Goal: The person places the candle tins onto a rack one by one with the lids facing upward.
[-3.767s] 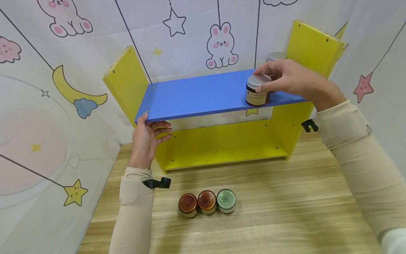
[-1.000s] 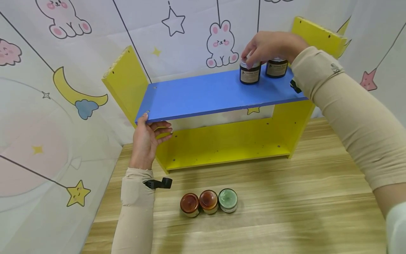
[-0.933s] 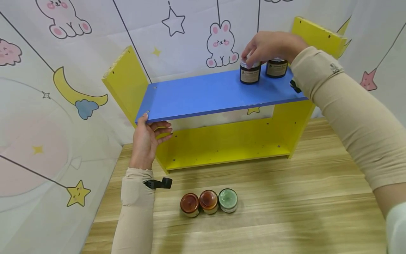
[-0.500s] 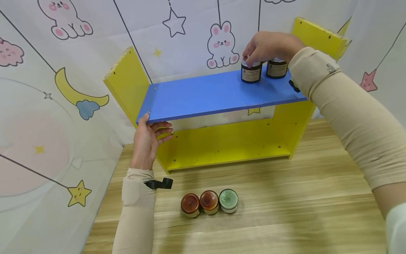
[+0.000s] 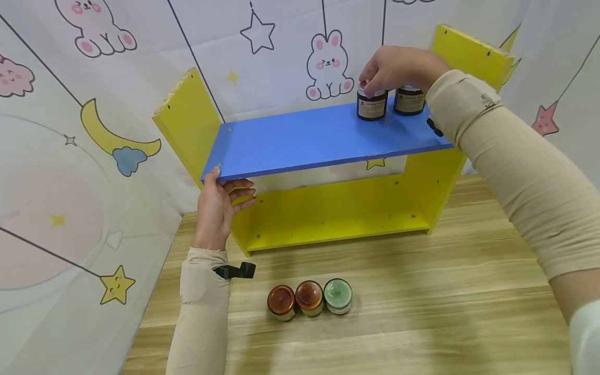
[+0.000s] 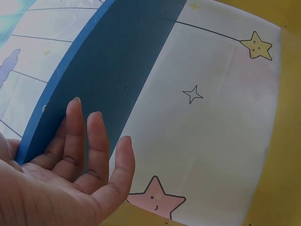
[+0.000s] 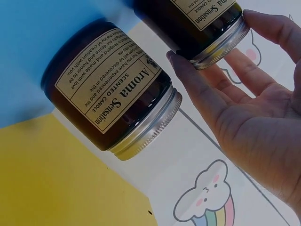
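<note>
My right hand (image 5: 398, 67) grips a dark scented candle jar (image 5: 372, 107) by its silver lid, fingers and thumb around the rim. The jar is at the back of the blue shelf board (image 5: 290, 140). A second candle jar (image 5: 410, 102) with the same label stands just right of it; in the right wrist view this lidded jar (image 7: 110, 87) shows large beside my fingers. My left hand (image 5: 216, 211) holds the board's front left corner, thumb on top and fingers underneath. In the left wrist view three fingers (image 6: 98, 141) spread loosely below the board.
Yellow side panels (image 5: 185, 122) rise at both ends of the shelf unit, above a yellow bottom board (image 5: 328, 213). On the wooden table (image 5: 398, 312), two reddish jars (image 5: 282, 301) and a green jar (image 5: 338, 296) stand in a row. A patterned white curtain (image 5: 281, 67) hangs behind.
My right hand has carried the candle jar from the shelf's front edge to its back, beside the other jar. Lately it has shifted only slightly rightward. My left hand has stayed at the corner.
</note>
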Available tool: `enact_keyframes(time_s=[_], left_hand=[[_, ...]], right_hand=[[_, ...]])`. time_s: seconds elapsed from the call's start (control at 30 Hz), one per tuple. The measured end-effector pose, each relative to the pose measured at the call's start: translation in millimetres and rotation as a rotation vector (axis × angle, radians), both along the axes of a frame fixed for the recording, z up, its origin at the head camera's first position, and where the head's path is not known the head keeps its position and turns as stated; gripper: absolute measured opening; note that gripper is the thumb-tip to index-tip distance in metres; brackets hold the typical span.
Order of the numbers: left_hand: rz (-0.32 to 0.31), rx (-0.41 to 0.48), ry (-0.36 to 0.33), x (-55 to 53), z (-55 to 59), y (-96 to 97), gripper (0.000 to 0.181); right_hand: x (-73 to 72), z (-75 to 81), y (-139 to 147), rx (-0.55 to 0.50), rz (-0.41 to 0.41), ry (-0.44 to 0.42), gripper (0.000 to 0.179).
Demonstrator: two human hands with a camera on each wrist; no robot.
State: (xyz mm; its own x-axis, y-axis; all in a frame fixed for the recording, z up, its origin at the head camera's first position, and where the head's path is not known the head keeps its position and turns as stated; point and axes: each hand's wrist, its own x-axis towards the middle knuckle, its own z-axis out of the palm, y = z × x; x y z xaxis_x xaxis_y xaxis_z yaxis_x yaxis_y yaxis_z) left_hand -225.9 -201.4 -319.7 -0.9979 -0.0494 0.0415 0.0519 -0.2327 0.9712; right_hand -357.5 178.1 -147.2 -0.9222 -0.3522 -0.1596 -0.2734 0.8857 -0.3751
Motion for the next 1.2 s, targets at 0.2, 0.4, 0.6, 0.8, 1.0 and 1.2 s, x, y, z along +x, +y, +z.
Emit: enact_keyframes(time_s=[0.2, 0.4, 0.6, 0.8, 1.0, 1.2], left_hand=[[0.001, 0.000, -0.003, 0.2, -0.6, 0.3, 0.049], [0.001, -0.001, -0.005, 0.4, -1.0, 0.4, 0.050], [-0.001, -0.003, -0.001, -0.3, -0.6, 0.4, 0.050], [-0.002, -0.001, -0.002, -0.9, -0.1, 0.8, 0.050], [0.002, -0.002, -0.001, -0.8, -0.1, 0.8, 0.049], [0.010, -0.005, 0.001, -0.8, 0.2, 0.5, 0.049]], right_hand=[[-0.2, -1.3, -1.1, 0.002, 0.004, 0.008, 0.051], [-0.7, -2.2, -1.5, 0.005, -0.003, 0.014, 0.050], [0.3, -1.6, -1.8, 0.007, -0.009, 0.017, 0.050], [1.0, -1.6, -1.6, 0.006, -0.017, 0.022, 0.051], [0.4, -1.4, -2.3, 0.017, -0.012, 0.027, 0.052], [1.9, -1.0, -4.0, 0.012, -0.048, 0.030, 0.057]])
